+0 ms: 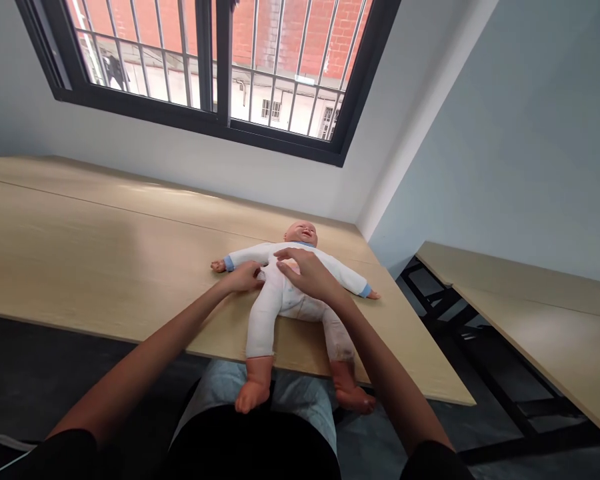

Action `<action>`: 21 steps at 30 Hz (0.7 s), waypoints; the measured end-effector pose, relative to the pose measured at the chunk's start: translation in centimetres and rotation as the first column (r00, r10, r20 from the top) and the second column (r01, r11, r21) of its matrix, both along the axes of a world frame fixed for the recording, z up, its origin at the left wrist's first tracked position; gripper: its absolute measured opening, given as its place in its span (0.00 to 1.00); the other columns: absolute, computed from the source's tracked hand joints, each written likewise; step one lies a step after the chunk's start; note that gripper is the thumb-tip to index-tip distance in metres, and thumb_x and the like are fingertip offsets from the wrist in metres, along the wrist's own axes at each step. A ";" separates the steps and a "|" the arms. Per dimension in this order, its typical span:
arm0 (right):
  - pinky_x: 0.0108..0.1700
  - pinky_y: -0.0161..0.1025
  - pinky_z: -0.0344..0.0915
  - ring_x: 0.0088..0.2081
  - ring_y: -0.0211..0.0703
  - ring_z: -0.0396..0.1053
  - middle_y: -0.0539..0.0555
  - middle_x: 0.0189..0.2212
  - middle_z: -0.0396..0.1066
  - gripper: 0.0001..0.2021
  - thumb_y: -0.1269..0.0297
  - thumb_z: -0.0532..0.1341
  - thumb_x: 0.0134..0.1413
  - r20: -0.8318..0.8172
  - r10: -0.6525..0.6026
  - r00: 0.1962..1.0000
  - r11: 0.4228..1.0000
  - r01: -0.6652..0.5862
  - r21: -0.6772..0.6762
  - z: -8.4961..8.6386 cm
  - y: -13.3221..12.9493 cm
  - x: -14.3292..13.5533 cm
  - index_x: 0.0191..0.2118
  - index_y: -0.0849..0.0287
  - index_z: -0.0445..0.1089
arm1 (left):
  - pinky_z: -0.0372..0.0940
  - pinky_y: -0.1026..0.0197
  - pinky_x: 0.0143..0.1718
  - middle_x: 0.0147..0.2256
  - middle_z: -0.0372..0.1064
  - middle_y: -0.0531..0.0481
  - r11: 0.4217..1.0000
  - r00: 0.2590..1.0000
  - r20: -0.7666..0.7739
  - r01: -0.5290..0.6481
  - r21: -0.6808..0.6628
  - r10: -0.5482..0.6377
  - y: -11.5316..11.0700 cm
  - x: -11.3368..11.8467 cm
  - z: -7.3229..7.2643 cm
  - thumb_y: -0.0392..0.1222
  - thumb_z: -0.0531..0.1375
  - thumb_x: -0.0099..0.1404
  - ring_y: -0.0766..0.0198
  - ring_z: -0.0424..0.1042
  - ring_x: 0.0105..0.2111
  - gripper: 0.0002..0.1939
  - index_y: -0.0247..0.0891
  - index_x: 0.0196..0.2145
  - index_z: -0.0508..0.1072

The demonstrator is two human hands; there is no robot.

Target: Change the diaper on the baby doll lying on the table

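Observation:
A baby doll point(265, 319) in a white suit with blue cuffs lies on its back on the wooden table point(105, 260), head away from me and bare feet over the front edge. At the left side of its waist, my left hand point(246, 277) has its fingers closed on the suit's cloth. Over the doll's belly and chest is my right hand point(305, 270), its fingers apart and curved, with nothing seen in it. Part of the doll's torso is hidden behind this hand.
A barred window point(220, 67) is in the wall behind the table. On the right, past a gap, stands a second wooden table point(545, 320) with a black metal frame. My lap is below the near edge.

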State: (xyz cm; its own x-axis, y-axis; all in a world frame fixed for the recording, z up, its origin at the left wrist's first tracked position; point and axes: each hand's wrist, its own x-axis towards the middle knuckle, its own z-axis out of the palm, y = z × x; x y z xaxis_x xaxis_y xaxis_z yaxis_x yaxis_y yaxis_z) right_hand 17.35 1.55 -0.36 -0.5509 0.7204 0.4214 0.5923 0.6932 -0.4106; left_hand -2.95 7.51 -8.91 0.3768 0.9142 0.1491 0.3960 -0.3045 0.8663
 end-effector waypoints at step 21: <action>0.31 0.30 0.60 0.30 0.37 0.70 0.46 0.25 0.71 0.08 0.76 0.62 0.47 -0.088 -0.064 0.994 0.910 0.022 -0.414 -4.0 6.8 -3.2 0.36 0.62 0.67 | 0.71 0.56 0.41 0.32 0.70 0.54 0.914 0.894 0.436 0.085 -0.396 0.106 -1.3 -2.2 1.4 0.40 0.75 0.39 0.62 0.75 0.34 0.33 0.40 0.38 0.60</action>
State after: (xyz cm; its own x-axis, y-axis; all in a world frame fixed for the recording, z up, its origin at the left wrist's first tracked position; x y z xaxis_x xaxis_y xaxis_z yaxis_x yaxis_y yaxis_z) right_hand 14.18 8.34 -4.39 -0.4869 0.8634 0.1323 0.5604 0.4249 -0.7109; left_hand -5.15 6.26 -7.49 0.3485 0.9342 -0.0770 -0.0532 0.1017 0.9934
